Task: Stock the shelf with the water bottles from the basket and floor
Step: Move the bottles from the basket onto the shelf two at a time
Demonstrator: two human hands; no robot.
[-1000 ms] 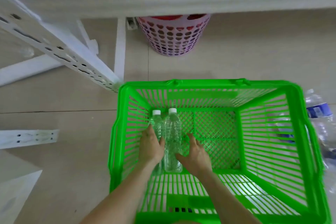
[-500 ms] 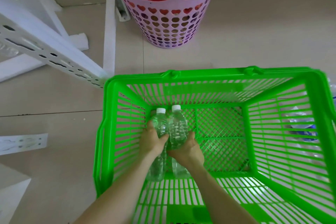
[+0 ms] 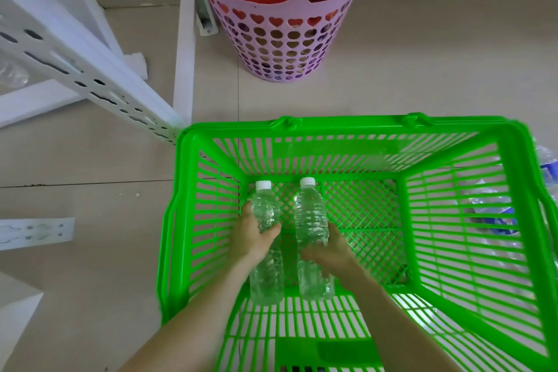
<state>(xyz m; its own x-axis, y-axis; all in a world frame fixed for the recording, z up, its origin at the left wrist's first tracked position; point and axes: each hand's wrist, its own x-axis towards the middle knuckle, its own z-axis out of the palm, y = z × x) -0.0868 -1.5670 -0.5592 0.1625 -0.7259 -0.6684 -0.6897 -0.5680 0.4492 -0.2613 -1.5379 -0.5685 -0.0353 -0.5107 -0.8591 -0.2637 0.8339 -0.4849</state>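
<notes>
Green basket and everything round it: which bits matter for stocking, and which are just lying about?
Part of the job:
- green basket
- left bottle in left hand
- right bottle in right hand
- white shelf frame
- floor bottles

Just lying about:
- lilac hamper

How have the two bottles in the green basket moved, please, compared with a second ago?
Yes: the two bottles have parted; they touched before, and green basket mesh now shows between them.

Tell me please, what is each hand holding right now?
Left hand: closed around the left water bottle.
Right hand: closed around the right water bottle.
</notes>
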